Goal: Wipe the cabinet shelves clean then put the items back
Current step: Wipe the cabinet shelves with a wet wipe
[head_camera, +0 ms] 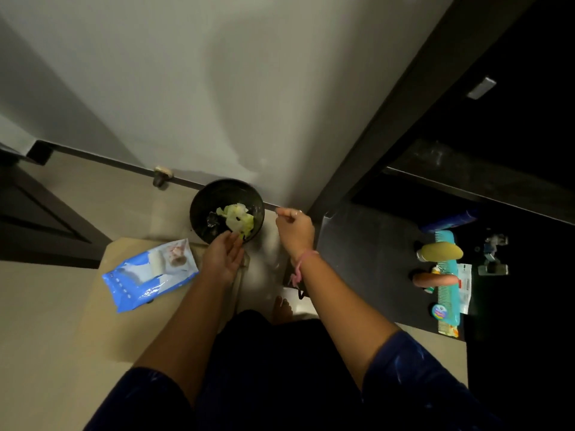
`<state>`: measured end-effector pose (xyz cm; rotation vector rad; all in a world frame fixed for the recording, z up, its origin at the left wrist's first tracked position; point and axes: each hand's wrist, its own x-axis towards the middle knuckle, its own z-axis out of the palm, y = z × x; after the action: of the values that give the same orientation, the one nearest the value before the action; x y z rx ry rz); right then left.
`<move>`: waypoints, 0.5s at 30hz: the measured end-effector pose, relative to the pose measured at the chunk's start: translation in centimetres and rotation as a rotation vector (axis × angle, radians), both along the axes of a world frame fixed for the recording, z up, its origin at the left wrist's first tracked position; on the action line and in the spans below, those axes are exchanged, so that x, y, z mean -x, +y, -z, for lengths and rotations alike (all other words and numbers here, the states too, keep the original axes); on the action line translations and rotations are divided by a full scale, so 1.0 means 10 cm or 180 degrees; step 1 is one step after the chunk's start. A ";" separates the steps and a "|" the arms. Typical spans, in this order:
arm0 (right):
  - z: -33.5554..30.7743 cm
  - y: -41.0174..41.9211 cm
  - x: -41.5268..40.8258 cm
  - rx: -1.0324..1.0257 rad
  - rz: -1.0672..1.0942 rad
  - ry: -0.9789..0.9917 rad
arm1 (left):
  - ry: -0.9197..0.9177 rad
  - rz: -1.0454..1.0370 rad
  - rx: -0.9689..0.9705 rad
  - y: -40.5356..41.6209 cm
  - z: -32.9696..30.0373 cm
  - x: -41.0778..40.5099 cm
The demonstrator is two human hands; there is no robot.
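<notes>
A single wide-angle view from a camera worn on the person's head, looking steeply down along the body. Both forearms reach away from the lens into the middle of the frame, the left hand (224, 256) and right hand (295, 229) fairly near the camera. Beyond them, farther down, lies the tiled floor (56, 306), with a black bin (205, 206) standing against the white wall (217, 88) that fills the upper frame. The lens bends straight lines, so the wall's base slants across the picture. At the right edge the view takes in the dark open cabinet (466, 181), seen from above and to its left. There is no second view.
</notes>
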<state>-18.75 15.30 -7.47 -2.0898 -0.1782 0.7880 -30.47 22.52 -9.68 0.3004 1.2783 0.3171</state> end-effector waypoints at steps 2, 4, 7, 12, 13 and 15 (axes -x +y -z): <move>0.03 -0.28 0.03 -0.0086 0.0223 0.0216 | 0.0060 0.0088 0.0168 -0.22 0.02 0.04; 0.05 -0.59 0.07 -0.0149 0.0427 0.0344 | 0.0079 0.0194 0.0309 -0.45 0.02 0.07; 0.05 -1.00 0.13 -0.0228 0.0846 0.0466 | 0.0069 0.0390 0.0356 -0.73 -0.02 0.11; -0.01 -1.54 0.27 -0.0475 0.1329 0.0662 | -0.0041 0.0708 0.0225 -1.09 -0.23 0.00; -0.02 -1.63 0.28 -0.0543 0.1415 0.0685 | -0.0071 0.0792 0.0199 -1.15 -0.29 -0.03; -0.08 -1.82 0.28 -0.0699 0.1626 0.0716 | -0.0123 0.0946 0.0140 -1.27 -0.41 -0.13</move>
<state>-21.57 -2.89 -6.68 -1.7148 0.3644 0.6463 -29.16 9.82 -5.63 0.4386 1.1819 0.0411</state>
